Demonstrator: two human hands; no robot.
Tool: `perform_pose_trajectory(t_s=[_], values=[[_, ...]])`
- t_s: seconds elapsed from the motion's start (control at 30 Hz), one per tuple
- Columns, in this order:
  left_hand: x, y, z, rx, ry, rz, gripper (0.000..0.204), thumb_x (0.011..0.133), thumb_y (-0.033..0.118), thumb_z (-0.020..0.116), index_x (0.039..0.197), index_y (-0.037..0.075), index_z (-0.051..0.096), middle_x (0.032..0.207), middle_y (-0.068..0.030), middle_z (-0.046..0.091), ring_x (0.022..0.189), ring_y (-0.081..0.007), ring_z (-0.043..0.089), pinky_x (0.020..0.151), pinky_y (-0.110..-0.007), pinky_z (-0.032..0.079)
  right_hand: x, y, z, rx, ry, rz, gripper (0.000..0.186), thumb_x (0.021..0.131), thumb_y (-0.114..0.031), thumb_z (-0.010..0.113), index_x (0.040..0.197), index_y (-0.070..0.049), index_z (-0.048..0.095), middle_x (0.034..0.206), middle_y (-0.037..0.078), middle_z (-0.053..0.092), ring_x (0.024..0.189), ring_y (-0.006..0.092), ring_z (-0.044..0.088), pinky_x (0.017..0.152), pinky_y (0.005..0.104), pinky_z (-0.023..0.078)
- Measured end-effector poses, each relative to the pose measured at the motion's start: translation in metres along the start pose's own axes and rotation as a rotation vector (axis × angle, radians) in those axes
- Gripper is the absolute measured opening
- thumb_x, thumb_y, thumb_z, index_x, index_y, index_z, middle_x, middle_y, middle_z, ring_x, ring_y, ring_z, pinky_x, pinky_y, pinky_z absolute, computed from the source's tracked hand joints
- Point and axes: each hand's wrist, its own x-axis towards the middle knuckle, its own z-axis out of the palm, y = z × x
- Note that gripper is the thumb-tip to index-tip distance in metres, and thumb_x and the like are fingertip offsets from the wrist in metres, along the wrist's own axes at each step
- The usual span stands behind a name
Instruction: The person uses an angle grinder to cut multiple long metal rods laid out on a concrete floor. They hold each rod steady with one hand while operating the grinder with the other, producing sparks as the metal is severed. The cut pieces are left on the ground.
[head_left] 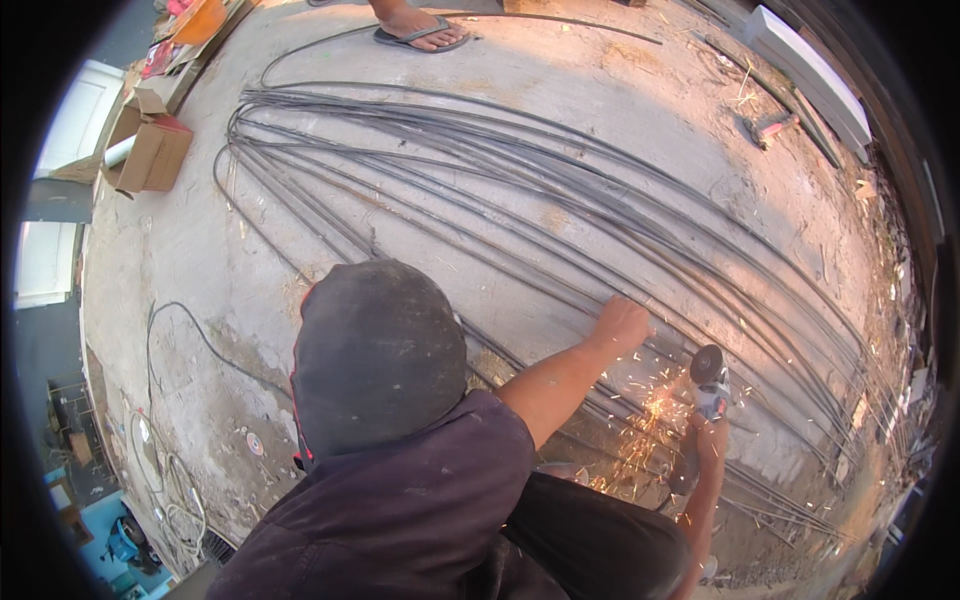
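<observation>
Neither of my hands shows in the head view. In front of me a person in a dark cap [385, 355] and dark shirt [400, 500] crouches, seen from above and behind. One of this person's hands grips an angle grinder [712, 398] with a dark disc [707, 364]. Orange sparks [655, 410] fly down and to the left from near the disc. The co-worker's other hand [624, 325], a closed fist, rests at the long metal rods [540, 265]. These rods fan across the ground, many bent into loops at the far left. The exact cutting contact cannot be made out.
At the far edge stands a foot in a flip-flop [425, 38]. An open cardboard box [155, 150] sits at the left. A cable [205, 340] trails over the concrete [190, 250]. A hammer [770, 130] lies at the far right, near a long pale block [810, 75].
</observation>
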Motion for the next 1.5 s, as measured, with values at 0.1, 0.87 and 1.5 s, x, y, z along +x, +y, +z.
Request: perform_pose_trajectory(t_s=[0.1, 0.87, 1.5], values=[[0.004, -0.004, 0.006, 0.0, 0.011, 0.013, 0.034, 0.086, 0.038, 0.085, 0.08, 0.004, 0.081, 0.087, -0.0195, 0.078, 0.096, -0.0383, 0.075, 0.097, -0.049, 0.05, 0.014, 0.023, -0.004, -0.008, 0.037, -0.032, 0.024, 0.079, -0.017, 0.078, 0.094, 0.001, 0.072, 0.076, 0.003, 0.066, 0.065, 0.0153, 0.06, 0.062, 0.0357, 0.048], [0.006, -0.001, -0.014, 0.157, -0.204, 0.002, 0.048, 0.101, 0.053, 0.068, 0.099, 0.006, 0.081, 0.101, -0.0177, 0.08, 0.104, -0.0359, 0.076, 0.097, -0.05, 0.052, -0.002, -0.012, 0.003, -0.004, -0.002, -0.001, 0.023, 0.083, -0.018, 0.078, 0.092, 0.002, 0.069, 0.073, 0.009, 0.068, 0.056, 0.0193, 0.066, 0.053, 0.0365, 0.052], [0.007, -0.007, -0.013, 0.195, -0.242, -0.031, 0.049, 0.104, 0.053, 0.066, 0.099, 0.005, 0.08, 0.099, -0.0158, 0.08, 0.103, -0.0341, 0.075, 0.097, -0.049, 0.052, 0.007, -0.029, 0.008, 0.035, -0.012, 0.046, 0.023, 0.086, -0.017, 0.078, 0.094, 0.003, 0.07, 0.075, 0.009, 0.066, 0.057, 0.02, 0.065, 0.051, 0.037, 0.052]])
